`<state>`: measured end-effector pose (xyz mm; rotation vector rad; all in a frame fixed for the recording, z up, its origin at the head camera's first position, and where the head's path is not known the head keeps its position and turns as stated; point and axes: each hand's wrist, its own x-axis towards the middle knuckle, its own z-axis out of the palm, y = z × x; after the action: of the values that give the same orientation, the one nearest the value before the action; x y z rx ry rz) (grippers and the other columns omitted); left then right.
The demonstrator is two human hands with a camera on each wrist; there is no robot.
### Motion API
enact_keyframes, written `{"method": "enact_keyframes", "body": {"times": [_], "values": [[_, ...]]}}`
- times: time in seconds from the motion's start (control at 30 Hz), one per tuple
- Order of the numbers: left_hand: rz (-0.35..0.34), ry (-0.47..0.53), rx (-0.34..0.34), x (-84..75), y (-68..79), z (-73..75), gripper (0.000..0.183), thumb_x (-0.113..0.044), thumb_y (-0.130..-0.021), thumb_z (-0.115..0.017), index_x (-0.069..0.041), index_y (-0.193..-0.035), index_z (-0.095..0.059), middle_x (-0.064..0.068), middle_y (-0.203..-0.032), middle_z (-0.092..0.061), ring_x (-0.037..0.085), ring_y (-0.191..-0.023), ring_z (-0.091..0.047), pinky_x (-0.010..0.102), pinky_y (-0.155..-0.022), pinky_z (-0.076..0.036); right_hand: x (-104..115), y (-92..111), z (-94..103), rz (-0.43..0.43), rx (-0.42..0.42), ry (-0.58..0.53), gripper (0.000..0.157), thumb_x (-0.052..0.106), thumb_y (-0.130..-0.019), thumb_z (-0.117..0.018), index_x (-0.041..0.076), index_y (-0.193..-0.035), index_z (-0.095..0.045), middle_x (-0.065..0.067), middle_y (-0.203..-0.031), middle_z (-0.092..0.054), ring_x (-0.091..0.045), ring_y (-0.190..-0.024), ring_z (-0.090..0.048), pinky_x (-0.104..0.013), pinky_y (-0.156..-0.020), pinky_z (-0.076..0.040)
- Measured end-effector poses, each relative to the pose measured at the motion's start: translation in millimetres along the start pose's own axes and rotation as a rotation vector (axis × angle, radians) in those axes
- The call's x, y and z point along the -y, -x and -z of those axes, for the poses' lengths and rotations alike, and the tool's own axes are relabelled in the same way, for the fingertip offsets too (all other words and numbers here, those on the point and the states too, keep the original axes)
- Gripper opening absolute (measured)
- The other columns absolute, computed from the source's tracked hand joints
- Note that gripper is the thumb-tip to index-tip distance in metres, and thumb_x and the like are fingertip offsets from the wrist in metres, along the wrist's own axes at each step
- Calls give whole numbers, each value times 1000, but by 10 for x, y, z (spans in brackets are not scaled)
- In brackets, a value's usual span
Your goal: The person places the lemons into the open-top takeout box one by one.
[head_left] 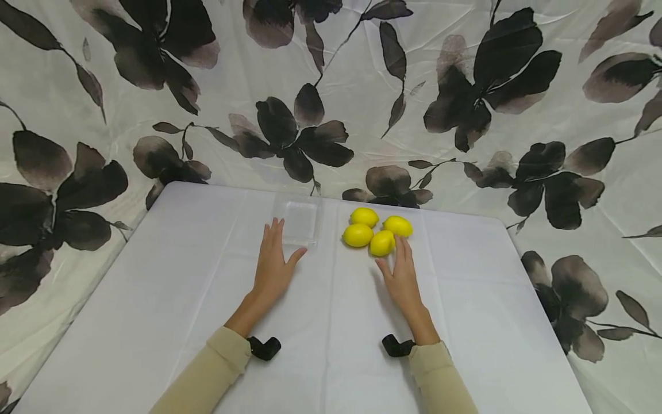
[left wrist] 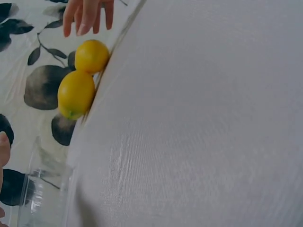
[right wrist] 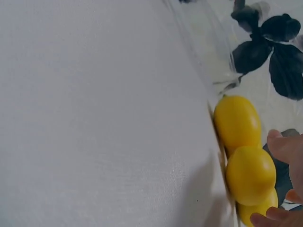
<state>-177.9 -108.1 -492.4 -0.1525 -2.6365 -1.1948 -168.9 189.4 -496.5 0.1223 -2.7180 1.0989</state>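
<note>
Several yellow lemons [head_left: 358, 236] sit in a close cluster toward the back of the table. My right hand [head_left: 404, 282] is at their near right side, fingers extended, its fingertips overlapping the nearest lemon [head_left: 383, 243] and the right one [head_left: 397, 226] in the head view. A clear plastic container [head_left: 301, 221] stands left of the lemons, see-through against the cloth. Beside its near left corner is my left hand [head_left: 273, 261], fingers straight and thumb spread, holding nothing. The right wrist view shows the lemons [right wrist: 251, 175] stacked in line beside the right thumb and fingers.
A white cloth with fold creases covers the table [head_left: 331, 322]. Right behind its back edge hangs a floral-patterned curtain [head_left: 362, 115], which also runs along both sides. Each wrist bears a black camera mount [head_left: 265, 348] just past the beige sleeves [head_left: 207, 368].
</note>
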Motion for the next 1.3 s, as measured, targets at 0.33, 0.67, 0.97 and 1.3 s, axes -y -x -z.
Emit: {"method": "enact_keyframes", "body": {"times": [0.33, 0.67, 0.97, 1.3], "values": [[122, 85, -21, 154, -178, 44, 103, -40, -91, -70, -16, -160, 3, 17, -166, -6, 36, -153, -6, 57, -123, -19, -75, -174, -4, -70, 45, -146, 79, 25, -94, -70, 7, -155, -23, -21, -159, -24, -38, -145, -30, -55, -109, -44], [265, 293, 1, 351, -354, 35, 110, -36, -87, -76, -11, -159, 4, 19, -165, -6, 41, -151, -11, 55, -124, -18, -159, -275, -42, -129, 38, -193, 84, 23, -88, -76, 4, -153, -28, -22, -155, -30, -38, -138, -40, -49, -109, -47], [236, 445, 7, 431, -431, 29, 111, -27, -84, -80, -8, -159, -1, 16, -166, -8, 37, -152, -15, 45, -125, -23, -237, -349, -76, -136, 12, -243, 85, 25, -83, -81, 2, -150, -35, -22, -147, -40, -39, -131, -49, -46, -107, -49], [258, 466, 63, 392, -427, 57, 104, -22, -88, -77, -4, -158, -3, 17, -164, -16, 32, -152, -17, 41, -124, -25, -240, -376, -107, -109, -21, -249, 71, 16, -83, -81, 0, -142, -46, -22, -137, -49, -37, -126, -53, -47, -104, -52]]}}
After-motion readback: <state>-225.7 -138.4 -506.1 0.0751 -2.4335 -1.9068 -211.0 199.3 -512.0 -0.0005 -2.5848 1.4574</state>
